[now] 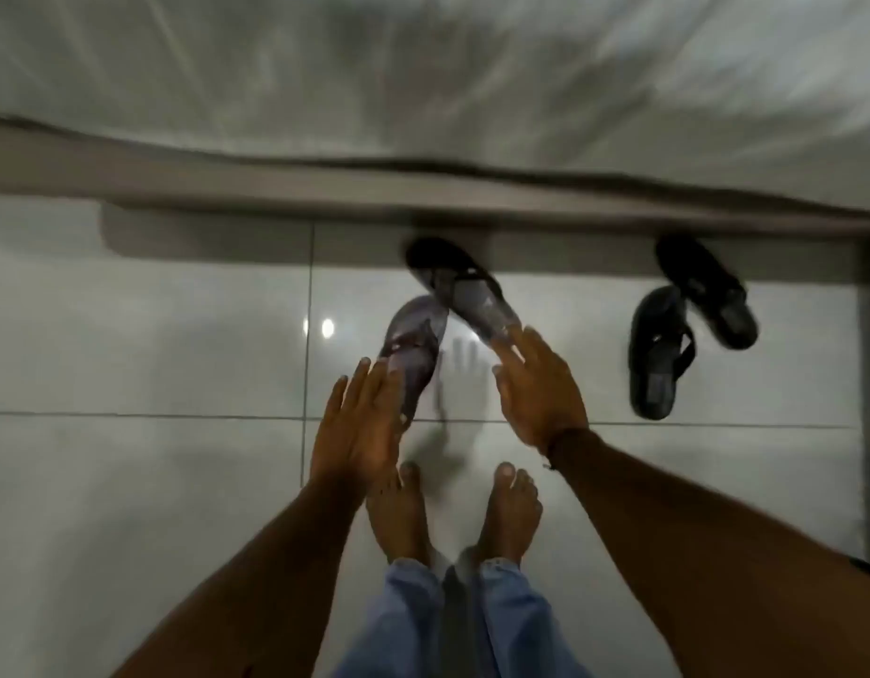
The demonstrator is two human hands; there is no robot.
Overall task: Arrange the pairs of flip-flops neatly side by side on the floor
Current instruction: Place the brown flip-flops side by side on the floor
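On the glossy tiled floor (144,335), below a bed edge (423,188), lie two unaligned pairs. The grey-patterned flip-flops (465,291) sit crossed at an angle, the upper one's toe over the lower one's; the black flip-flops (687,325), well apart to the right, overlap likewise. Left hand (357,423) and right hand (538,389) reach with fingers spread, holding nothing, each near a grey heel. Likely risks: sliding one sandal may drag its overlapped mate askew, and the slick tile could let a pushed sandal skid past alignment. Motion blur obscures strap detail.
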